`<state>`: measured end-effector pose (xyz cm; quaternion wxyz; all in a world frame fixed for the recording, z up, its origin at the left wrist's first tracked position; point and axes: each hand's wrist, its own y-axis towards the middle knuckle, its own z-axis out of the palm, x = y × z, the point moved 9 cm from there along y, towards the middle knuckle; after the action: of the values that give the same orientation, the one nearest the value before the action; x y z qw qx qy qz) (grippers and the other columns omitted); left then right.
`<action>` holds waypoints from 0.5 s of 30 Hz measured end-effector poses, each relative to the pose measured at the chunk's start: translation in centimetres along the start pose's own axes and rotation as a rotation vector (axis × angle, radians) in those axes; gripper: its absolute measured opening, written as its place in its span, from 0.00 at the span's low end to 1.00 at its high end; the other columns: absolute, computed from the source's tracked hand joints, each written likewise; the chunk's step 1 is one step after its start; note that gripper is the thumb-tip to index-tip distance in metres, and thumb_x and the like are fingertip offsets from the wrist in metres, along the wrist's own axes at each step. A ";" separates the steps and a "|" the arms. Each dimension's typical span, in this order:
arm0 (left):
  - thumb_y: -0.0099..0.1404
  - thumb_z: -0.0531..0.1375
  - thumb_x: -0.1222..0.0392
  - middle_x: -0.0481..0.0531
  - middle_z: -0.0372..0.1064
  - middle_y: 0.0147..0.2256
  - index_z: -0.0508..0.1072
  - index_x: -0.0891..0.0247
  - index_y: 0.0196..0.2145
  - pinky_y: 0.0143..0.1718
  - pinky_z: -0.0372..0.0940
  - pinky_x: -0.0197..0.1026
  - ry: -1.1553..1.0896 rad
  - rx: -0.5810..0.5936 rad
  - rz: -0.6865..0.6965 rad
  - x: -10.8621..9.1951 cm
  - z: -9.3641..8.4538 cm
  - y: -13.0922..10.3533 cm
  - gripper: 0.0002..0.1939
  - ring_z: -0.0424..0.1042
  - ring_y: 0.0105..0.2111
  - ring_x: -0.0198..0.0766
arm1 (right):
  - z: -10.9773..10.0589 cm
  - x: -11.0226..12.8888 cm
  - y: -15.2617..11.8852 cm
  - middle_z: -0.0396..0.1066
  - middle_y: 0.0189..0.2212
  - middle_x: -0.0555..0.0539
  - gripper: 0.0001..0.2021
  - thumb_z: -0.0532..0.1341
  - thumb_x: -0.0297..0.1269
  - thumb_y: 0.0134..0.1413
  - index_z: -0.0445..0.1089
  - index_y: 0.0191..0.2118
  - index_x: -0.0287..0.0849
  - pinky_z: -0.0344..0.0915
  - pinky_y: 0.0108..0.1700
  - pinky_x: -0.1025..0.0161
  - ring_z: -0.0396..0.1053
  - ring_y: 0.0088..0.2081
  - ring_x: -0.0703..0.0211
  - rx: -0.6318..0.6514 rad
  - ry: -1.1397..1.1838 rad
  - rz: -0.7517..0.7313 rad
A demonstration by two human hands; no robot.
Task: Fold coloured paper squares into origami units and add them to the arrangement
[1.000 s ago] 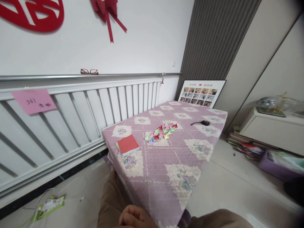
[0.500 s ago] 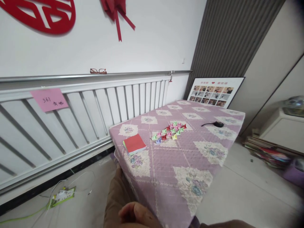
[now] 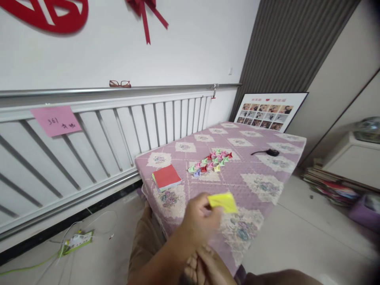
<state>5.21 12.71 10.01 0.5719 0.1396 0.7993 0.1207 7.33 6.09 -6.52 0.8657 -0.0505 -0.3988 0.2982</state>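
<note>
My left hand (image 3: 200,217) reaches in from the lower left over the near part of the bed. Thumb and fingers pinch one edge of a small yellow folded paper (image 3: 224,202), which points to the right and is a little blurred. Below it, my right hand (image 3: 212,267) rests low near the bed's edge, fingers loosely curled and nothing visible in them; my left forearm partly hides it. Beyond the hands, several small folded paper pieces (image 3: 210,161) in red, pink, green, yellow and blue stand in rows. A stack of coloured paper sheets (image 3: 166,177), red on top, lies left of them.
The purple floral bedspread (image 3: 208,206) covers the surface before me. A black corded object (image 3: 272,152) lies on its far right. Along the left runs a white radiator (image 3: 118,134) with glasses (image 3: 120,84) on the pipe above. A power strip (image 3: 77,242) with cables lies on the floor.
My left hand has risen from the bottom edge over the bed and now shows the yellow paper. My right hand has come into sight beneath it. The view has shifted slightly.
</note>
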 end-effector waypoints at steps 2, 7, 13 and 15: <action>0.63 0.54 0.58 0.52 0.72 0.32 0.74 0.64 0.37 0.33 0.63 0.37 -0.307 -0.127 -0.269 5.7 -0.7 -0.2 0.10 0.68 0.29 0.36 | -3.4 1.3 0.0 0.74 0.29 0.51 0.19 0.72 0.46 0.39 0.70 0.36 0.43 0.64 0.30 0.73 0.71 0.29 0.68 -0.187 0.073 -0.003; 0.55 0.61 0.53 0.51 0.72 0.30 0.74 0.67 0.38 0.28 0.60 0.34 -0.512 -0.105 -0.516 12.9 1.6 -2.5 0.16 0.65 0.26 0.33 | -8.4 6.6 -0.6 0.72 0.27 0.53 0.21 0.74 0.46 0.33 0.71 0.34 0.43 0.64 0.30 0.71 0.68 0.27 0.68 -0.427 0.011 -0.219; 0.56 0.60 0.54 0.49 0.70 0.28 0.74 0.66 0.39 0.25 0.56 0.33 -0.416 -0.026 -0.611 16.9 4.4 -4.7 0.15 0.63 0.24 0.31 | -9.2 11.2 0.4 0.72 0.28 0.50 0.17 0.69 0.48 0.40 0.73 0.34 0.42 0.62 0.36 0.64 0.66 0.31 0.60 -0.475 -0.569 -0.467; 0.57 0.59 0.55 0.47 0.67 0.24 0.74 0.66 0.37 0.24 0.54 0.33 -0.340 0.006 -0.636 18.3 5.3 -5.3 0.13 0.61 0.22 0.31 | -9.8 11.4 1.1 0.72 0.28 0.49 0.16 0.68 0.48 0.40 0.73 0.33 0.41 0.61 0.36 0.62 0.66 0.31 0.59 -0.471 -0.671 -0.481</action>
<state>4.17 14.58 -9.68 0.7051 -0.0961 0.6967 -0.0906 19.59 14.78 -6.02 0.6985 -0.0523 -0.7136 -0.0096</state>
